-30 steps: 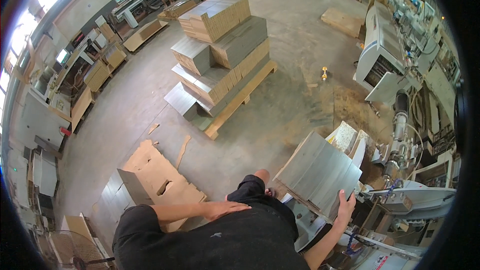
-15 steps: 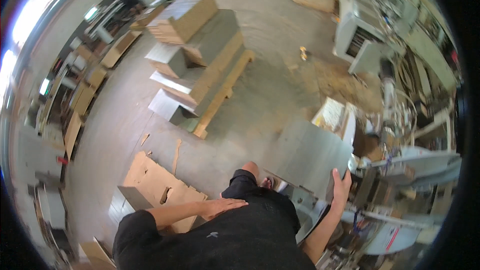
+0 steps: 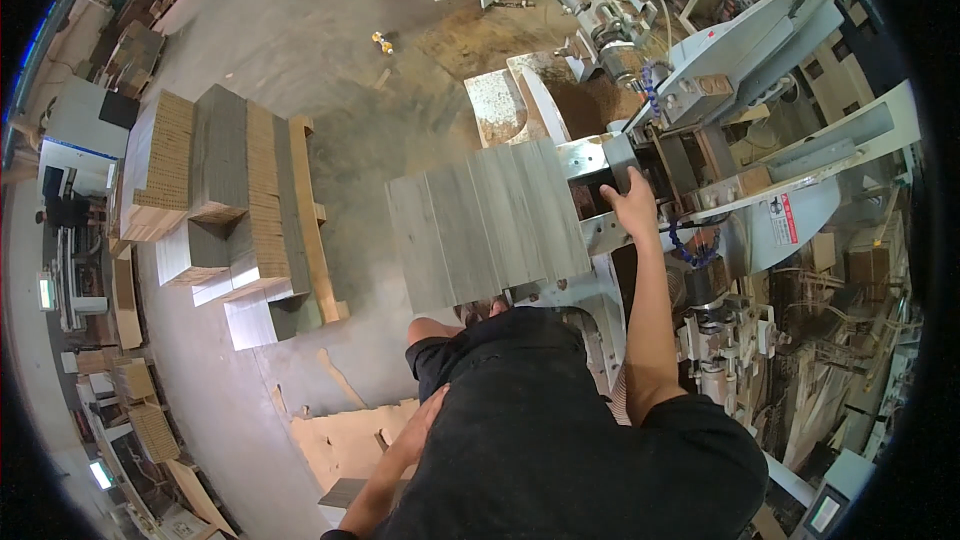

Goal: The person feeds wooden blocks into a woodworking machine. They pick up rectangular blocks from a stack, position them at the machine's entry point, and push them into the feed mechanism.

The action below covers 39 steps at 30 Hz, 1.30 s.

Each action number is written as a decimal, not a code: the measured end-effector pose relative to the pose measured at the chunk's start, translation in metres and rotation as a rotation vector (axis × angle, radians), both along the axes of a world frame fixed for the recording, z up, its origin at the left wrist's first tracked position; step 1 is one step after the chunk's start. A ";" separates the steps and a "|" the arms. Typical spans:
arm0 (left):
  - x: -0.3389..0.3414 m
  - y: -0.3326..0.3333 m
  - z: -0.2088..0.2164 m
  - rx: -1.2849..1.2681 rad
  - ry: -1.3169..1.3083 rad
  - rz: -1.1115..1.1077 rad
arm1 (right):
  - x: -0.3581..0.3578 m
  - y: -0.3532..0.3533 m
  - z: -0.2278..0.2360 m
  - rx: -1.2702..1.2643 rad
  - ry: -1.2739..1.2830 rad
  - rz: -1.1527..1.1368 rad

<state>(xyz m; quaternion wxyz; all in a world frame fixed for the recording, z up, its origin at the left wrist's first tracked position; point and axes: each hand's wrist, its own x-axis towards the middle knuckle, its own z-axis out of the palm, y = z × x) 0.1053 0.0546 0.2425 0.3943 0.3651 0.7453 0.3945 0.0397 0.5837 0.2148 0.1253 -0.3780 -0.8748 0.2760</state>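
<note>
A row of grey wood-grain boards (image 3: 480, 225) lies side by side in front of me, next to the machine (image 3: 590, 155). My right hand (image 3: 632, 210) is at the near end of a separate narrow grey board (image 3: 620, 158) on the machine. Its thumb and fingers are around that end; part of the grip is hidden. My left hand (image 3: 425, 422) rests flat against the side of my dark clothing, fingers stretched out and holding nothing.
Stacked grey boards (image 3: 220, 155) stand on a wooden pallet (image 3: 318, 240) at the left. Torn cardboard (image 3: 335, 440) lies on the floor nearby. Curved pale machine guards (image 3: 770, 50) and a blue coiled hose (image 3: 695, 252) are at the right. A yellow-and-white object (image 3: 382, 42) lies farther off.
My view has swung to the right, and the pallet now appears farther left. My right hand has moved from the wide grey boards to the narrow board on the machine. My left hand stays against my clothing.
</note>
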 end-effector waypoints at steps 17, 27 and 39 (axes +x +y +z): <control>0.007 0.009 -0.001 -0.034 0.072 0.027 | -0.013 0.025 -0.008 0.074 -0.422 -0.008; -0.004 0.009 0.009 -0.076 0.054 -0.032 | -0.001 -0.010 0.130 -0.478 0.370 -0.055; 0.000 0.008 0.007 -0.086 0.066 -0.005 | -0.060 -0.161 0.116 -0.582 0.205 0.477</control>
